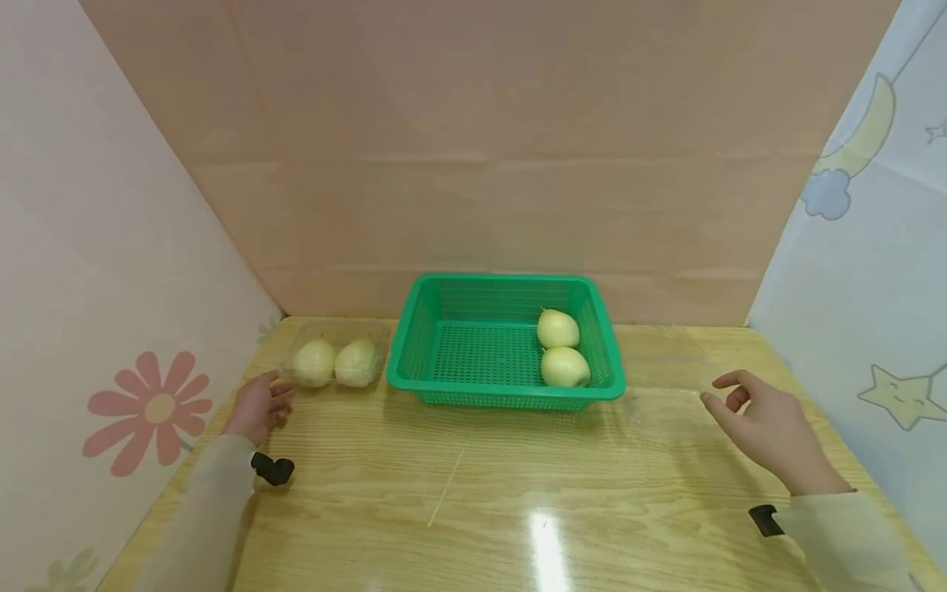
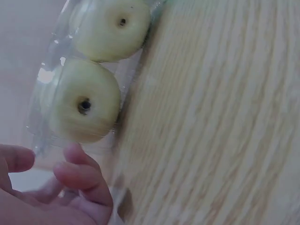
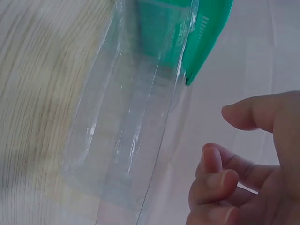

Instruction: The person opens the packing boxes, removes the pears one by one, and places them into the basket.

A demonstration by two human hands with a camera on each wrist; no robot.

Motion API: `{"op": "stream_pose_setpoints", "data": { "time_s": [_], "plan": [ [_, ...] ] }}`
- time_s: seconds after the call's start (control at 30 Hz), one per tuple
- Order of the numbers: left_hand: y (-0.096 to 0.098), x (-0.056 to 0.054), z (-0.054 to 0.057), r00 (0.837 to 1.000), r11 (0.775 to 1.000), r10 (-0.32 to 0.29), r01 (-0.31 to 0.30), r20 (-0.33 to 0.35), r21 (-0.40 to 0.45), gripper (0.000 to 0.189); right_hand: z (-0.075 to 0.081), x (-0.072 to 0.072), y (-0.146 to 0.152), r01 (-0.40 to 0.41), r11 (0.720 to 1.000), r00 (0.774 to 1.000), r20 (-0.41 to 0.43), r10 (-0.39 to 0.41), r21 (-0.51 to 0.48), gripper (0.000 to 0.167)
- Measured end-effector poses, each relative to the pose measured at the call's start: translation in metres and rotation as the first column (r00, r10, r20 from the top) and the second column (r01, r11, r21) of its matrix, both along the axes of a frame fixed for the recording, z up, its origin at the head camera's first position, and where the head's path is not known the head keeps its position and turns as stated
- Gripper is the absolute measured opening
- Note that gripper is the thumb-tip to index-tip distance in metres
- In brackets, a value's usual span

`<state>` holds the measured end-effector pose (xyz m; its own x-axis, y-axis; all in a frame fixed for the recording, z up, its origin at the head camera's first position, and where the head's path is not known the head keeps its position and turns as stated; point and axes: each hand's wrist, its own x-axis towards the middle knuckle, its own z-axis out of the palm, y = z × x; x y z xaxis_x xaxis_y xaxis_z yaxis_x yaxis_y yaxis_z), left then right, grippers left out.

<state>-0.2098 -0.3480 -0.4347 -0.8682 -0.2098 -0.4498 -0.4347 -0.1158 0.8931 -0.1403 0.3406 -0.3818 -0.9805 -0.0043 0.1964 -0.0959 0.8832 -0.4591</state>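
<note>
A person's left hand (image 1: pixel 259 409) is hovering at the far left of the light wood-grained worktop (image 1: pixel 370 510), just beside the near left corner of a clear, thin plastic box (image 1: pixel 333 330). Its fingers are bending loosely with the thumb standing apart, and whether a fingertip is touching the box cannot be told. Inside that box, two rounded, pale yellow-green pears are sitting side by side, one on the left (image 1: pixel 314 363) and one on the right (image 1: pixel 356 363).

Right of the box, a rectangular green plastic mesh basket (image 1: pixel 481 390) is standing in the far middle of the worktop. At its right end, two more pale yellow-green pears are lying, a far one (image 1: pixel 558 329) and a near one (image 1: pixel 565 367).

A second clear plastic container (image 3: pixel 131 122) is lying to the right of the basket. The right hand (image 1: pixel 765 423) is hanging just right of this container, with its thumb and index finger parted and its other fingers curving loosely. Both forearms are wearing pale sleeves, with small black pieces showing at the wrists.
</note>
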Motion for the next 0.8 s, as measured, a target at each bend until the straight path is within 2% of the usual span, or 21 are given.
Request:
{"op": "stream_pose_setpoints", "data": {
  "time_s": [0.17,0.33,0.53,0.8],
  "plan": [
    [0.001,-0.004,-0.004,0.998,0.999,0.043,-0.043,-0.034,0.002,0.060,0.002,0.003,-0.015,-0.048,0.999,0.999,-0.023,0.048,0.007,0.036],
    [0.002,-0.005,-0.003,0.995,0.998,0.054,-0.055,-0.085,-0.006,0.060,0.004,0.005,-0.026,-0.064,0.998,0.998,0.009,0.064,-0.010,0.034],
    [0.005,-0.002,0.000,0.990,0.999,0.032,-0.036,-0.138,-0.026,0.056,0.004,0.008,-0.039,-0.092,0.995,0.995,0.046,0.094,-0.028,0.033],
    [0.005,0.005,0.001,0.985,0.998,0.020,-0.031,-0.171,-0.061,0.054,0.004,0.013,-0.058,-0.150,0.988,0.987,0.059,0.152,-0.036,0.025]
  ]
}}
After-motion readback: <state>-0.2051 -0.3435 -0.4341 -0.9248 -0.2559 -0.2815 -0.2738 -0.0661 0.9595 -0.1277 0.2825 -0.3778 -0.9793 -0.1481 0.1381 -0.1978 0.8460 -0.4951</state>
